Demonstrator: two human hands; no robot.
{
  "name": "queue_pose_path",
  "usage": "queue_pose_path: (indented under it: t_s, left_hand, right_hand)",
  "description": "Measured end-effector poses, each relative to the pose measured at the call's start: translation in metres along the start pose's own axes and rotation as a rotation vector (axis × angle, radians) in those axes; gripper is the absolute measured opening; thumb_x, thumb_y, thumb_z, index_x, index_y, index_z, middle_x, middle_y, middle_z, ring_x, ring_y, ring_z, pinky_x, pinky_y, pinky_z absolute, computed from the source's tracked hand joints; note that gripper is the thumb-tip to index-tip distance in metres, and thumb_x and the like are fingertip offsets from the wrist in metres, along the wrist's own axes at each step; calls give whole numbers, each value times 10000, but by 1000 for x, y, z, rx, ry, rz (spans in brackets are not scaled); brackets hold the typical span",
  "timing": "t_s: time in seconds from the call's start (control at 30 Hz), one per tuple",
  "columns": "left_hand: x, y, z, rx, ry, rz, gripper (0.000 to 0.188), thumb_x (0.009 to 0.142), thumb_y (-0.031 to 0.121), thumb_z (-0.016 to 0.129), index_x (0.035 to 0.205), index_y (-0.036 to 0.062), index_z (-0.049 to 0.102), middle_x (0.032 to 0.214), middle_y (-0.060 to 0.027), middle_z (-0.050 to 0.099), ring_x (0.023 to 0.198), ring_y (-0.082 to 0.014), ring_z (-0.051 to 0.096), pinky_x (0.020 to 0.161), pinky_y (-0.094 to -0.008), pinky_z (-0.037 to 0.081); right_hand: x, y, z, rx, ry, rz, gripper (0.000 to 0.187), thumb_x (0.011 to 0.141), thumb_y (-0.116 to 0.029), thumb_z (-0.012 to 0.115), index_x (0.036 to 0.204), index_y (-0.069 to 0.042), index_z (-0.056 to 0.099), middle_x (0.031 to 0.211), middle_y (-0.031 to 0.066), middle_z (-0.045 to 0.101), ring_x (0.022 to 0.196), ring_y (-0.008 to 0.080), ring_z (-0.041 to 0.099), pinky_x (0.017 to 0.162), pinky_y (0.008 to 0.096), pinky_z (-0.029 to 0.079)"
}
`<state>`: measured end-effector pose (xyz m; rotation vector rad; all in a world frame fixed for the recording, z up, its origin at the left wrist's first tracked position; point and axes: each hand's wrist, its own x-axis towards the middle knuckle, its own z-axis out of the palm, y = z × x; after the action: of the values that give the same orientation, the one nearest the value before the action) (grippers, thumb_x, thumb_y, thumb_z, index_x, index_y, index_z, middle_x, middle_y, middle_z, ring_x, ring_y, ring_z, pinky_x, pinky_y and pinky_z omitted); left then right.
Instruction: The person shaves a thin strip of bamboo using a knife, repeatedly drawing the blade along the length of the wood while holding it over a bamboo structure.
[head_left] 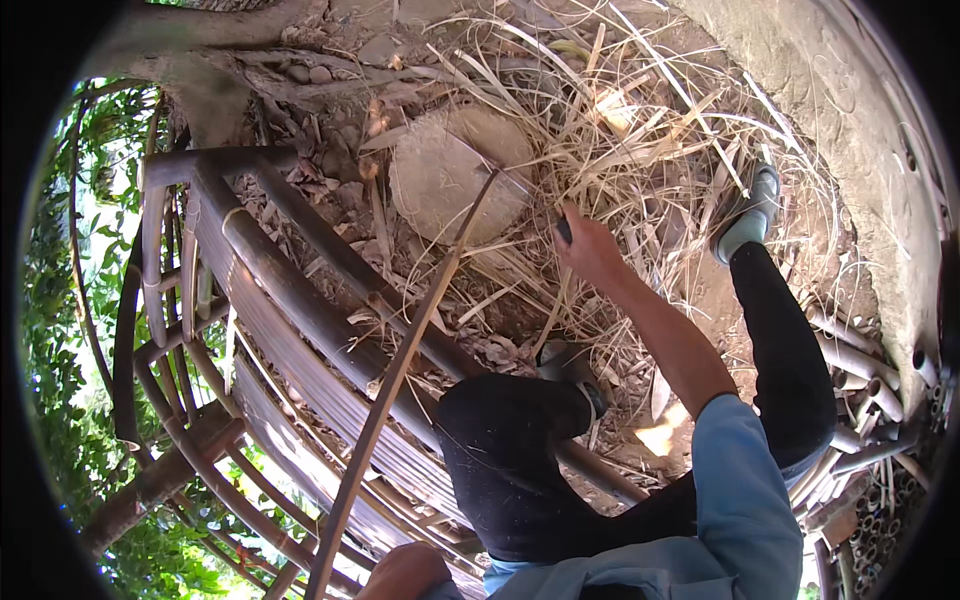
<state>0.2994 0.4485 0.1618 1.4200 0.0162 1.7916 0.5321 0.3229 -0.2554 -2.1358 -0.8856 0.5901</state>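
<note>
My right hand (592,248) is closed around the dark handle of a knife (565,231). Its thin blade appears to reach up and left over a round wooden block (425,190) on the ground. A long brown bamboo strip (400,362) slants from the lower edge up to the block, and its far tip meets the blade or lies very close to it. My left hand (405,572) shows only as a rounded part at the lower edge, beside the strip's near end. Its fingers are hidden, so its grip on the strip cannot be seen.
Pale bamboo shavings (640,150) litter the ground around the block and my feet. A dark bamboo bench (300,270) runs along my left. Cut bamboo tubes (850,345) are piled at the right, below a rough wall (850,110). A tree trunk (205,100) stands far left.
</note>
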Motion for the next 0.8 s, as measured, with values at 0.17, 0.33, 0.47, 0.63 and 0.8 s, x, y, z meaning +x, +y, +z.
queue_pose_path:
  t_s: [0.17, 0.33, 0.47, 0.63, 0.8]
  left_hand:
    - [2, 2, 2, 6, -22, 5, 271, 1018, 280, 448, 779, 153, 437, 593, 48, 325, 490, -78, 351, 426, -234, 285]
    - [4, 7, 1, 5, -25, 9, 271, 1015, 279, 450, 778, 151, 434, 592, 46, 324, 490, -82, 348, 426, -237, 284]
    - [6, 11, 1, -2, -22, 13, 270, 1013, 279, 451, 777, 149, 432, 590, 44, 322, 490, -84, 346, 426, -240, 284]
    - [3, 7, 5, -11, -17, 11, 270, 1010, 278, 454, 775, 147, 429, 588, 42, 320, 491, -87, 344, 426, -243, 283]
    - [7, 15, -2, 1, -3, 20, 270, 1008, 277, 456, 774, 144, 426, 586, 40, 318, 491, -91, 341, 426, -247, 283]
  right_hand:
    - [-2, -25, -9, 5, -40, 26, 287, 973, -210, 629, 1130, -34, 466, 751, 202, 657, 647, 393, 668, 564, 487, 525]
    - [-44, -139, -46, 192, -133, -123, 277, 1002, -259, 628, 1080, -42, 475, 781, 164, 643, 596, 323, 665, 501, 424, 533]
    - [-68, -192, -77, 185, 153, -604, 208, 1018, -214, 631, 1035, -40, 518, 804, 122, 641, 615, 239, 673, 441, 340, 526]
    - [-52, -146, -45, 76, 59, -334, 307, 955, -241, 696, 1124, -58, 515, 792, 141, 631, 616, 268, 660, 483, 387, 537]
    - [-56, -156, -57, 101, -87, -340, 283, 955, -228, 695, 1110, -73, 517, 823, 126, 648, 622, 240, 658, 475, 374, 543]
